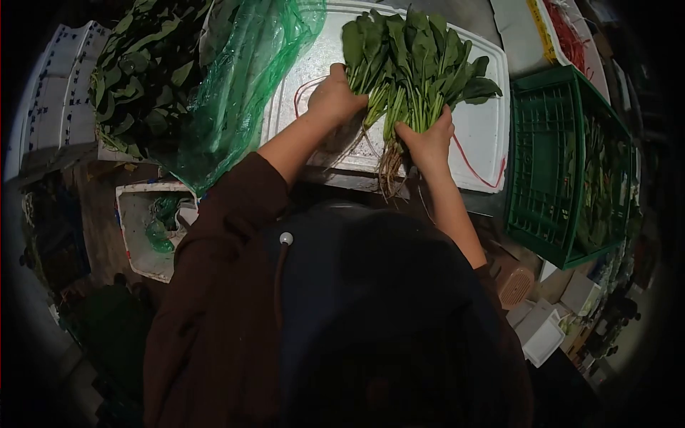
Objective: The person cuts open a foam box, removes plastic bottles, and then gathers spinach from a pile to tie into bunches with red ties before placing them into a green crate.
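Note:
A bunch of leafy greens (410,64) lies over a white foam lid (489,132), its leaves pointing away from me and its thin brown roots hanging past the near edge. My left hand (337,98) is closed on the left side of the bunch, its fingers partly hidden by the stems. Lower on the right side, my right hand (430,139) is closed around the stems, thumb on top. A thin red string (467,165) runs across the lid and appears on both sides of the bunch; under the greens it is hidden.
At the left, a large heap of dark leafy greens (146,78) sits beside green plastic sheeting (242,85). Below it stands a white foam box (132,250) holding plastic scraps. A green crate (573,171) with greens stands at the right, and red strings (567,36) lie behind it.

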Tool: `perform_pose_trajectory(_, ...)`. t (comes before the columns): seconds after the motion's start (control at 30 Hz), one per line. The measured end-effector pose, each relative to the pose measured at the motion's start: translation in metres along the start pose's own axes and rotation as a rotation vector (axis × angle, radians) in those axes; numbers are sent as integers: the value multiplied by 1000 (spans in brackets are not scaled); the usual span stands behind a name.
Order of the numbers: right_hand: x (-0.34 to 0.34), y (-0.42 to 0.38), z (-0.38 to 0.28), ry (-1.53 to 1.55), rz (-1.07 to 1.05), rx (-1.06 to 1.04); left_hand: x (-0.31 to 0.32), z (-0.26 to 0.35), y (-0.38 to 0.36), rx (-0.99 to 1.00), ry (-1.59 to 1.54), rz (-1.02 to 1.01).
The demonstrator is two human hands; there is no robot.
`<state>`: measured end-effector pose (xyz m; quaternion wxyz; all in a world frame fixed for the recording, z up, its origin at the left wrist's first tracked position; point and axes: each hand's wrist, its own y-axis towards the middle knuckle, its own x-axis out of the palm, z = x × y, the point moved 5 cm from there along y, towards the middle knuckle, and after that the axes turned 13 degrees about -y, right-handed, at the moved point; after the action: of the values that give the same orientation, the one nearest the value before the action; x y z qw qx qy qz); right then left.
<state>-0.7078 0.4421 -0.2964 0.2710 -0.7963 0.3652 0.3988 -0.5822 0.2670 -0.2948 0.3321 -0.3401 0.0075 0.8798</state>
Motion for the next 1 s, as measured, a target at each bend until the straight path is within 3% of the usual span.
perform_pose_trajectory(0.07,-5,-2,-4,-64,57,-36,3,6,-9,-66,9,-21)
perform_pose_trajectory(0.13,-11,-6,-8,-63,73,-42,-15,35,-28,403,360,535)
perform_pose_trajectory(0.17,-13,-6,-10,-60,93,-47,-16,41,-35,521,301,527)
perform_pose_trajectory(0.23,-10,-5,-9,-60,94,-43,-5,45,-33,575,266,239)
perform_pose_trajectory(0.3,-7,-6,-6,-64,91,-41,12,39,-29,580,332,163)
perform_pose_trajectory(0.47,-6,-3,-3,-60,97,-56,23,35,-12,307,492,-46)
perform_pose_trajectory(0.7,-6,-5,-4,-41,103,-61,31,34,-6,205,535,-105)
perform_pose_trajectory(0.9,-3,-3,-3,-53,117,-88,29,44,-11,264,387,-92)
perform_pose_trajectory(1.0,-6,-3,-4,-22,109,-95,17,48,-16,174,260,-135)
